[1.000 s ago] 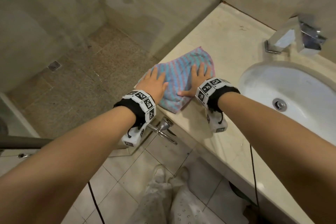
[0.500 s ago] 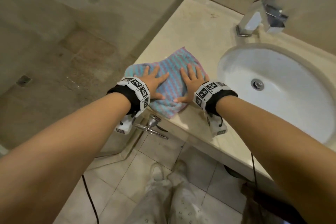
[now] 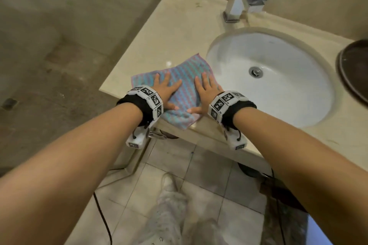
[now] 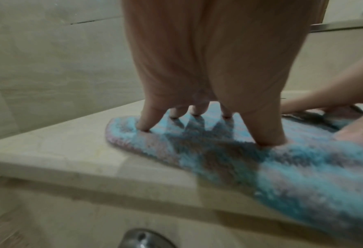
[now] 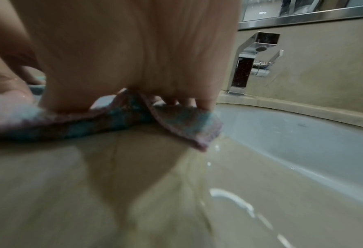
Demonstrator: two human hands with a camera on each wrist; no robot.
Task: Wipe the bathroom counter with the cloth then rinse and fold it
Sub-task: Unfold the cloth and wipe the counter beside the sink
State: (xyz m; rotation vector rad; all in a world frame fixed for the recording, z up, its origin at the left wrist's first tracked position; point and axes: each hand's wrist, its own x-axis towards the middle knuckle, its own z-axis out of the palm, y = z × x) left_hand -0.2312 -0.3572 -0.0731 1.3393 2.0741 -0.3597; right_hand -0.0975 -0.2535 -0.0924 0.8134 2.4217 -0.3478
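Observation:
A blue and pink striped cloth lies spread on the beige counter, close to its front edge and left of the sink. My left hand presses flat on the cloth's left half with fingers spread. My right hand presses flat on its right half. In the left wrist view the fingertips dig into the cloth. The right wrist view has the cloth with one corner folded up beside the basin. The cloth's near corner hangs a little over the counter's front edge.
A white oval sink with a metal drain sits right of the cloth. A chrome faucet stands behind it. A dark round dish is at the far right. A glass shower wall borders the counter's left end.
Both hands have slid the cloth toward the front edge and toward the sink. The view has shifted to the right, so more of the basin shows.

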